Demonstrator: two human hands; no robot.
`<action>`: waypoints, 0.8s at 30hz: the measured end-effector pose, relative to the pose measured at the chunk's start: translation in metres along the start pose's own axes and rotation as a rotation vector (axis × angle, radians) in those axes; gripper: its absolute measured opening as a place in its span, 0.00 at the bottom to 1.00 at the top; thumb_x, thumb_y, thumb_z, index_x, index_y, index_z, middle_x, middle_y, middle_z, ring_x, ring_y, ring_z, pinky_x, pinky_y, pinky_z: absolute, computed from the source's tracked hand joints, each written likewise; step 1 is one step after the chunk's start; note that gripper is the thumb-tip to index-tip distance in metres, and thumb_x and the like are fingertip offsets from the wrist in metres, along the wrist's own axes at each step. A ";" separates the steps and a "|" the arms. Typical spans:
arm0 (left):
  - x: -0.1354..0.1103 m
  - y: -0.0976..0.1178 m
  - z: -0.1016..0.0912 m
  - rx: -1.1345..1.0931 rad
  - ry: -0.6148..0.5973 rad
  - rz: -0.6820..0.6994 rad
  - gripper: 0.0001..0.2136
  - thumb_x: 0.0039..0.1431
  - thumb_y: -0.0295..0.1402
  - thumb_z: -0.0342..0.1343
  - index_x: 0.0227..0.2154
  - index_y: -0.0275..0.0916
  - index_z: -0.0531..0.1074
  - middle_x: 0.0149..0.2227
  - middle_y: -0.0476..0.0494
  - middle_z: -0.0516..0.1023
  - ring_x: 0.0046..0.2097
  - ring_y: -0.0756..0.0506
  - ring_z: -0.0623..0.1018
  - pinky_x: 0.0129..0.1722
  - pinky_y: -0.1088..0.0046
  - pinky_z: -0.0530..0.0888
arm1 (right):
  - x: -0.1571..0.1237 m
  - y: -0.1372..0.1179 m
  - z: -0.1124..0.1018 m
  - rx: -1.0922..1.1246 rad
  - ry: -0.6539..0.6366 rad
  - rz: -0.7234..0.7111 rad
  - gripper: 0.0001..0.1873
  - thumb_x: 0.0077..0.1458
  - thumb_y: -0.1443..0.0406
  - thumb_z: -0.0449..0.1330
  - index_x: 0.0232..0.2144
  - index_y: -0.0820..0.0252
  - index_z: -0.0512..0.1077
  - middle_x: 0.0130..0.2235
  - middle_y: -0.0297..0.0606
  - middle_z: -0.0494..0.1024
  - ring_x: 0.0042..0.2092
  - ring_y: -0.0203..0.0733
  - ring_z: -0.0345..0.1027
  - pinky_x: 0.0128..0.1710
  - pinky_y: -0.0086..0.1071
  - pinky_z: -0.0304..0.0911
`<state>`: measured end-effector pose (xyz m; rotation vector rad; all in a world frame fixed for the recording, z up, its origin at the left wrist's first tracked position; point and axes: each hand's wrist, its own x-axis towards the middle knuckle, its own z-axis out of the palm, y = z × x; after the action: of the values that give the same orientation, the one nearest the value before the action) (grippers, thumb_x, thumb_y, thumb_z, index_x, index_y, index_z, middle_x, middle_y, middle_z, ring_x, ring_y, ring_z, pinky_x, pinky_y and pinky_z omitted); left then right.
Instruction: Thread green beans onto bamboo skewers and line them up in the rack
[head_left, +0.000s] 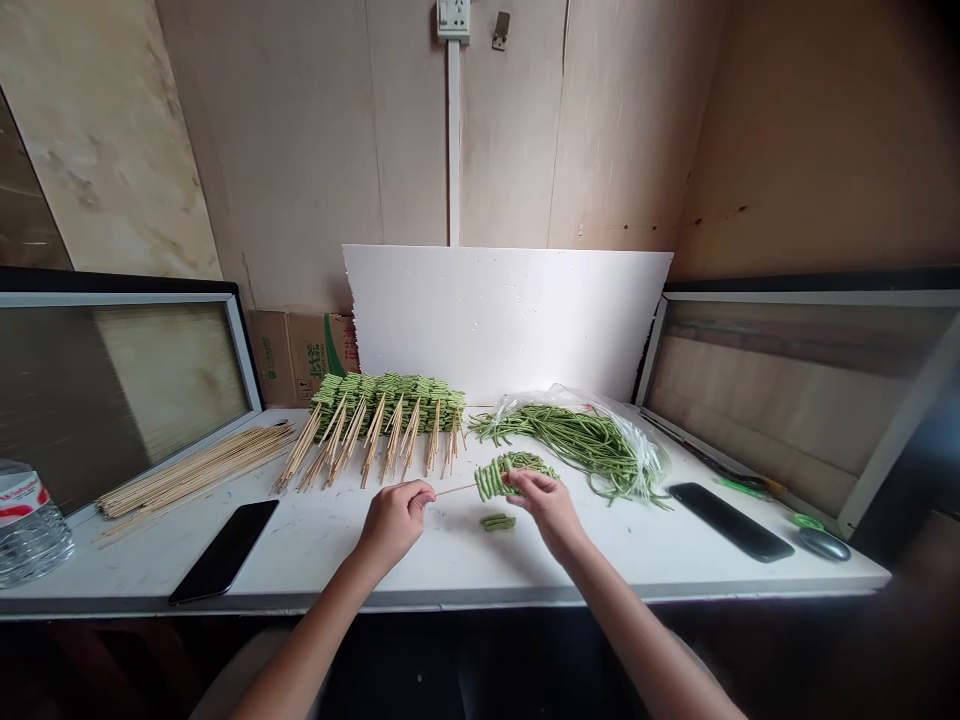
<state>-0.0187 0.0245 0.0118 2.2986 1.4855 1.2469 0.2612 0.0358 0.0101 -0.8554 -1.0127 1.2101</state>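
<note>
My left hand [396,517] is closed around the bare end of a thin wooden skewer [456,489], held about level above the table. Several short pieces of green bean [491,480] sit side by side on the skewer's other end. My right hand [546,503] pinches at the right end of those pieces; its fingertips partly hide what they grip. Behind it lies a small heap of cut beans [534,462]. A few loose cut pieces [497,522] rest on the white table [420,570] just below the skewer.
Finished bean skewers [390,395] are stacked at the back left. Bare skewers [195,468] lie further left, beside a dark phone [225,550] and a water bottle [30,525]. Long beans [577,435] spill from a plastic bag [646,455]. A second phone [731,521] lies at right.
</note>
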 end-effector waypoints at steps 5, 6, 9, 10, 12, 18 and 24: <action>0.001 0.005 -0.001 -0.027 0.005 -0.035 0.12 0.66 0.30 0.50 0.32 0.40 0.80 0.27 0.46 0.81 0.29 0.45 0.78 0.32 0.72 0.69 | -0.002 0.007 0.005 -0.058 -0.050 0.008 0.16 0.47 0.53 0.75 0.34 0.55 0.85 0.48 0.42 0.83 0.49 0.50 0.76 0.48 0.40 0.74; 0.002 0.004 -0.003 -0.022 0.015 -0.047 0.13 0.67 0.31 0.50 0.33 0.40 0.80 0.26 0.46 0.80 0.28 0.45 0.77 0.32 0.72 0.69 | -0.002 0.005 0.003 -0.106 -0.065 0.000 0.17 0.48 0.52 0.74 0.38 0.54 0.85 0.49 0.42 0.83 0.51 0.52 0.75 0.49 0.42 0.73; 0.004 -0.001 -0.010 0.004 0.053 -0.078 0.13 0.67 0.32 0.50 0.33 0.40 0.80 0.26 0.46 0.80 0.29 0.45 0.77 0.33 0.72 0.68 | 0.000 0.001 -0.005 -0.361 -0.138 -0.065 0.19 0.53 0.50 0.70 0.43 0.52 0.84 0.50 0.44 0.83 0.52 0.56 0.74 0.50 0.47 0.71; 0.005 -0.003 -0.011 0.014 0.061 -0.088 0.13 0.67 0.31 0.50 0.33 0.40 0.80 0.27 0.46 0.81 0.29 0.45 0.77 0.33 0.72 0.68 | 0.001 0.002 -0.007 -0.461 -0.162 -0.113 0.17 0.54 0.50 0.70 0.42 0.51 0.85 0.48 0.44 0.84 0.51 0.57 0.74 0.51 0.49 0.70; 0.006 -0.007 -0.012 0.035 0.066 -0.100 0.13 0.67 0.31 0.50 0.32 0.40 0.80 0.27 0.46 0.81 0.31 0.44 0.78 0.33 0.72 0.68 | 0.000 0.007 -0.010 -0.628 -0.183 -0.232 0.13 0.53 0.52 0.70 0.38 0.50 0.86 0.43 0.44 0.85 0.50 0.59 0.73 0.53 0.51 0.67; 0.006 -0.010 -0.009 0.059 0.042 -0.087 0.12 0.66 0.29 0.50 0.33 0.41 0.79 0.29 0.46 0.82 0.32 0.44 0.79 0.34 0.72 0.68 | -0.006 0.021 -0.008 -0.967 -0.227 -0.415 0.05 0.53 0.60 0.69 0.27 0.50 0.84 0.35 0.44 0.82 0.46 0.58 0.68 0.51 0.48 0.62; 0.005 -0.010 -0.009 0.061 0.048 -0.089 0.13 0.67 0.31 0.50 0.33 0.41 0.80 0.29 0.45 0.82 0.32 0.43 0.79 0.34 0.72 0.69 | -0.005 0.021 -0.008 -0.949 -0.183 -0.439 0.04 0.54 0.62 0.69 0.27 0.50 0.82 0.32 0.42 0.82 0.47 0.59 0.70 0.50 0.47 0.63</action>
<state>-0.0310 0.0310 0.0155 2.2263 1.6448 1.2589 0.2612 0.0341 -0.0132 -1.1551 -1.8652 0.3888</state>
